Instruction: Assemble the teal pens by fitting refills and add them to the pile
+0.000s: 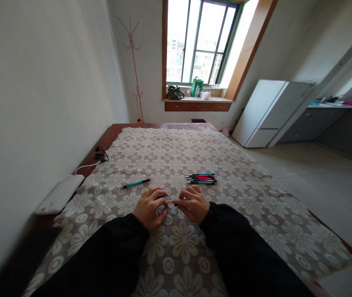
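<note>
Mostly, what we are working on is hidden by our own fingers. Our left hand point(151, 208) is closed around a dark pen part point(161, 196), of which only a short stretch shows between thumb and fingers. Our right hand point(193, 204) has its fingertips pinched on a slim pale piece point(169, 201) that bridges the narrow gap between the hands, and a dark bit peeps out beneath those fingers. Whether the pieces are joined, we cannot tell; they are too small and too well covered. Both hands are low over the flowered tablecloth point(184, 241), near the middle of the bench point(116, 128). Our black sleeves run off the bottom edge, hiding some of the cloth. Just beyond the left hand lies a single turquoise pen point(135, 184), slightly slanted, with a black end to the right and its left tip hard to make out. Beyond the right hand, a bunch of pens point(201, 179) lies side by side, blue and red barrels with black sections and pale tips pointing left; they crowd so closely that we cannot count them surely.
</note>
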A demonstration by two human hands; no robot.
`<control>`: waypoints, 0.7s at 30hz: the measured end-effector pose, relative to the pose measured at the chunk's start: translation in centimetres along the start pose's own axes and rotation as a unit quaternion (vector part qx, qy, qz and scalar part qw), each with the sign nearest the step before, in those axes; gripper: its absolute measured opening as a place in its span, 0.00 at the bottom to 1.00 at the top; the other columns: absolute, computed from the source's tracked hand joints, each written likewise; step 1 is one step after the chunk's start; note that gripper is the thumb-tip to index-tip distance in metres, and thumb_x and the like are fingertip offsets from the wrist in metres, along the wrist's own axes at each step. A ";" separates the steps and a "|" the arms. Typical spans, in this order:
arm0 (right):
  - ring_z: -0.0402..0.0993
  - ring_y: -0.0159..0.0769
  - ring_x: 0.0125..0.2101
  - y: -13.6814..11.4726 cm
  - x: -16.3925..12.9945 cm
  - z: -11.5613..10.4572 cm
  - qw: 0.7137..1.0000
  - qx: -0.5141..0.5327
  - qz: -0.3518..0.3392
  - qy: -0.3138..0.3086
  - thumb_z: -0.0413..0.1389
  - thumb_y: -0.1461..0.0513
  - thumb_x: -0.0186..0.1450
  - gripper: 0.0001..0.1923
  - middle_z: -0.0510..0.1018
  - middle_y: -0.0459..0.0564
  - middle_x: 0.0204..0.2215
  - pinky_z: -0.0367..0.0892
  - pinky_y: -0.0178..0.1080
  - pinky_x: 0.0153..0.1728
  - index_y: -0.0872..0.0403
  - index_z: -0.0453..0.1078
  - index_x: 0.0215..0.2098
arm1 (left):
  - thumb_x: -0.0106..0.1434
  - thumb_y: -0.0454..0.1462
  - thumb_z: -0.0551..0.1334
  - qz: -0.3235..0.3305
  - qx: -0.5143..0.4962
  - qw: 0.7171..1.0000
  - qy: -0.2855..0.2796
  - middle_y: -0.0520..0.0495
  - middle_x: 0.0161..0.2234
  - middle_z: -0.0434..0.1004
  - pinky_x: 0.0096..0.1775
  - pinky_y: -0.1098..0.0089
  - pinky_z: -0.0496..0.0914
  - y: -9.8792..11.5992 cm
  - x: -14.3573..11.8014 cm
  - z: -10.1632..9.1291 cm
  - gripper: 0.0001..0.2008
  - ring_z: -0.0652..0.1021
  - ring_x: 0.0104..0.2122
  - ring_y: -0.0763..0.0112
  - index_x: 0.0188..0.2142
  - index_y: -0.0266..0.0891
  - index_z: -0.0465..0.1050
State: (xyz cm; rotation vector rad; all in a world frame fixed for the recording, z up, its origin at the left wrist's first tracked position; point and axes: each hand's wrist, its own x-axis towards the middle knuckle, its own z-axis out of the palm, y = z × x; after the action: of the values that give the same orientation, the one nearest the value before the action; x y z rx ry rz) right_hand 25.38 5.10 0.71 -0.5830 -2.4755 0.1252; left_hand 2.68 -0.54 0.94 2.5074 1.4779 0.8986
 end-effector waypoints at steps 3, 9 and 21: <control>0.67 0.41 0.38 0.0 0.0 0.2 1.000 -0.024 -0.001 -0.017 0.60 0.65 0.66 0.10 0.78 0.47 0.34 0.54 0.46 0.45 0.49 0.74 0.46 | 0.57 0.33 0.65 -0.001 0.001 1.000 0.001 0.49 0.48 0.78 0.54 0.51 0.66 0.0 0.1 0.0 0.05 0.71 0.55 0.54 0.33 0.45 0.76; 0.68 0.40 0.39 -0.3 0.1 -0.2 0.999 -0.026 -0.027 -0.021 0.58 0.64 0.68 0.04 0.79 0.47 0.35 0.54 0.47 0.47 0.49 0.74 0.40 | 0.58 0.34 0.65 0.003 0.008 1.000 0.002 0.49 0.47 0.79 0.53 0.52 0.68 0.0 0.0 0.0 0.04 0.72 0.54 0.54 0.33 0.45 0.77; 0.68 0.42 0.42 -0.2 0.0 -0.2 0.998 -0.022 -0.063 0.001 0.52 0.69 0.67 0.16 0.78 0.48 0.38 0.54 0.50 0.49 0.44 0.76 0.45 | 0.59 0.35 0.65 -0.001 0.005 1.000 -0.007 0.49 0.47 0.79 0.53 0.52 0.68 -0.1 -0.1 0.2 0.03 0.72 0.54 0.54 0.34 0.46 0.77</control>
State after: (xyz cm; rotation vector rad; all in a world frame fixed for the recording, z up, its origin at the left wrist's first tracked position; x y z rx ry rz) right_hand 25.47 4.92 0.90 -0.4429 -2.5096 0.0216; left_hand 2.71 -0.50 0.73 2.5147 1.4841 0.8721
